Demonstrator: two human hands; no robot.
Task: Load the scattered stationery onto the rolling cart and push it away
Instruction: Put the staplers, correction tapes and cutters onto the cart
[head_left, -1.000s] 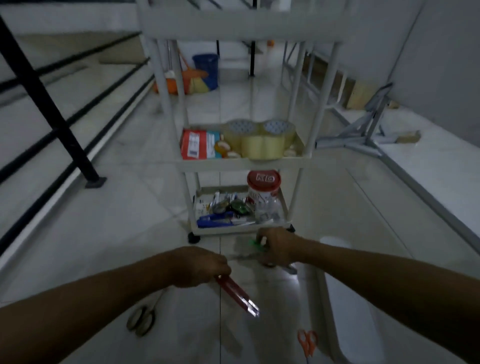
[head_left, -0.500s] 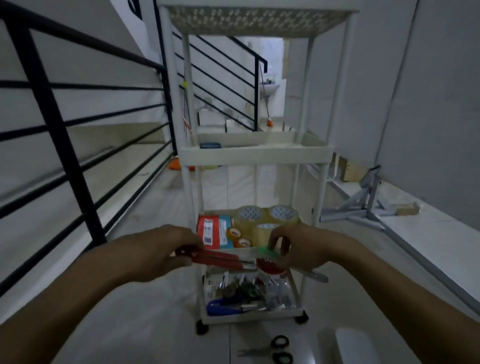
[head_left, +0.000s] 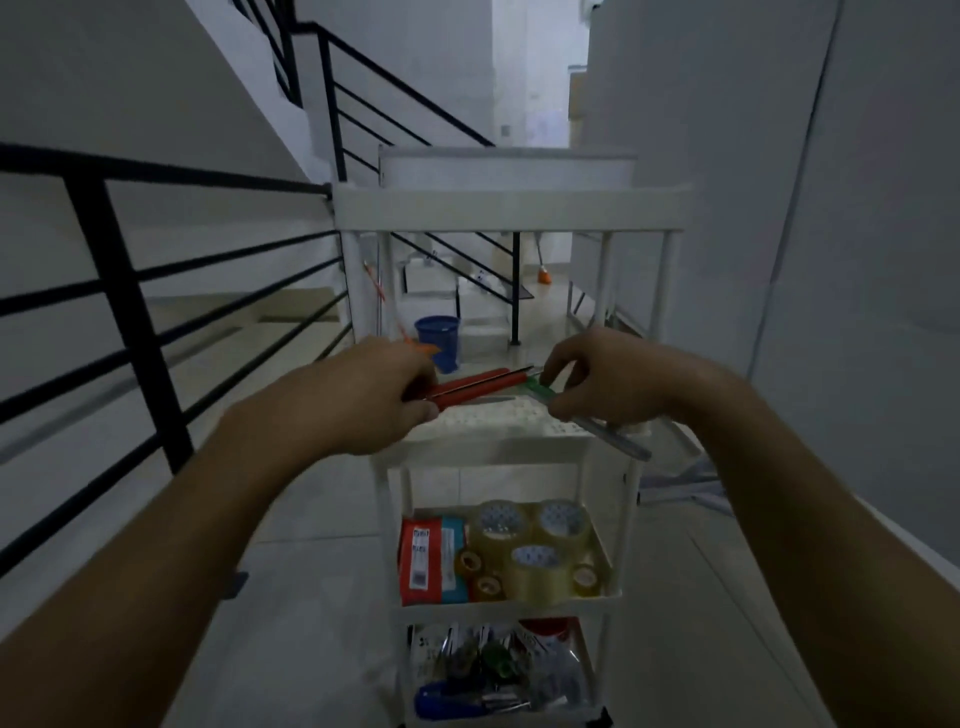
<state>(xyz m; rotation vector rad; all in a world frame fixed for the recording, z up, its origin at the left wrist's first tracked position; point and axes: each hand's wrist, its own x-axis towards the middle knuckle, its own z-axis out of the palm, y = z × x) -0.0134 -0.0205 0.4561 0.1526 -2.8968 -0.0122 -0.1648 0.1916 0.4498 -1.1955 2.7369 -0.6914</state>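
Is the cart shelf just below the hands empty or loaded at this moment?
Empty as far as visible: the perforated shelf shows bare white surface under the left hand and right hand, which hold their items above it.

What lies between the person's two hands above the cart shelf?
In the head view, red-handled scissors span from left hand toward right hand, which pinches a green item.

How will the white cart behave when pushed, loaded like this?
The white cart looks tall and narrow, so a high push may tip it. The tape rolls and the clutter below sit low, probably steadying it. It likely rolls easily on smooth tile.
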